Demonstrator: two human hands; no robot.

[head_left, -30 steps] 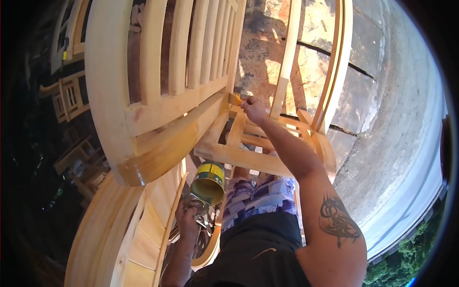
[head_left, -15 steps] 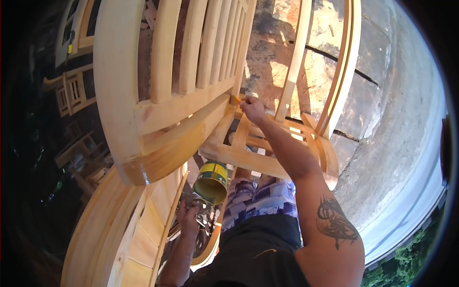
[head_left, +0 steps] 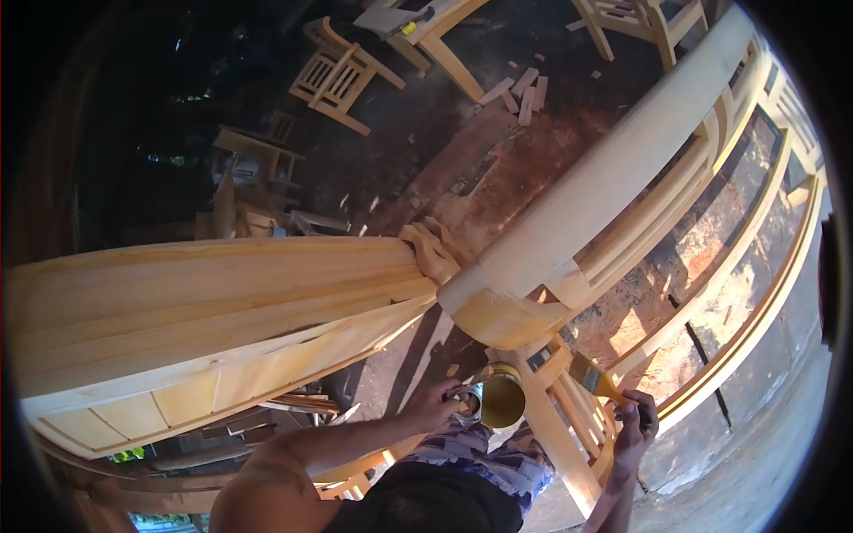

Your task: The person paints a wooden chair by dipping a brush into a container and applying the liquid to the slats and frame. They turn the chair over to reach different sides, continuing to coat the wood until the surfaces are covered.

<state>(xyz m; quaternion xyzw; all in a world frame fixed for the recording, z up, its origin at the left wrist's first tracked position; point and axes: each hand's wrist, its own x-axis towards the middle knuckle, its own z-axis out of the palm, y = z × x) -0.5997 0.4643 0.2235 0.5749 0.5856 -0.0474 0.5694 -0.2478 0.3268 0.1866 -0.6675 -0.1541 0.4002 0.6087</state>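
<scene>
My left hand is closed at the side of a yellow-and-green paint can, holding it in front of my shorts. The can's open mouth faces me, and the exact grip is partly hidden. In my right hand is a paintbrush with an orange-yellow handle, bristles pointing up and left. Just beyond the can is the rounded end of a pale wooden slatted frame; this end looks darker and yellower than the rest. Below the brush runs a slatted wooden chair part.
A large panelled wooden piece extends left, nearly meeting the frame's end. Curved wooden rails stand at the right. Farther back are a small wooden chair, a table and scattered wood offcuts on the floor.
My view has swung to the left. The brush in my right hand has come away from the joint low on the slatted frame. My left hand still has the can.
</scene>
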